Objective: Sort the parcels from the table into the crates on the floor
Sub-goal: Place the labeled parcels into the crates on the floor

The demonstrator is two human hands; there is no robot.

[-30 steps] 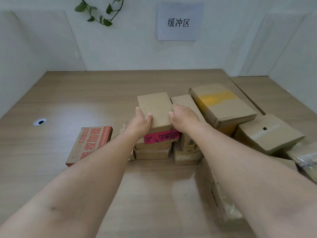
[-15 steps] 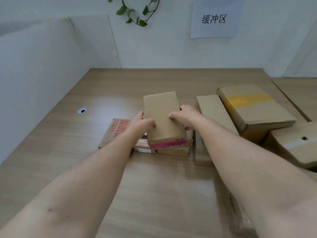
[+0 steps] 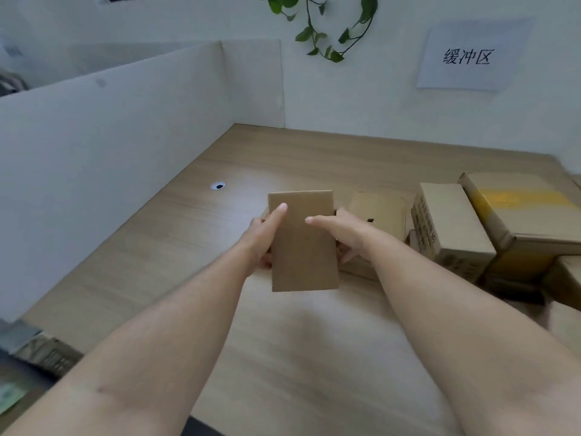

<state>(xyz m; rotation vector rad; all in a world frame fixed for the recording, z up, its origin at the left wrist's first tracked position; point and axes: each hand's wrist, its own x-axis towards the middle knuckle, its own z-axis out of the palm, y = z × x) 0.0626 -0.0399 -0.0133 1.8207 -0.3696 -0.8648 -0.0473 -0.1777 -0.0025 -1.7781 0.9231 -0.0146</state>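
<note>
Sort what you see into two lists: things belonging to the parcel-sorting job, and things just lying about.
Job: small parcel, gripped by left hand and right hand; yellow-taped box; printed box; plain box.

Lying about: hanging plant; paper sign; cable hole; white partition.

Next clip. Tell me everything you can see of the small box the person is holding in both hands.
The small box is plain brown cardboard, flat and rectangular, its broad face up toward the camera, showing no tape or label. The left hand grips its left edge, the right hand its right edge, a thumb of each lying on top. It appears raised just above the table.
</note>
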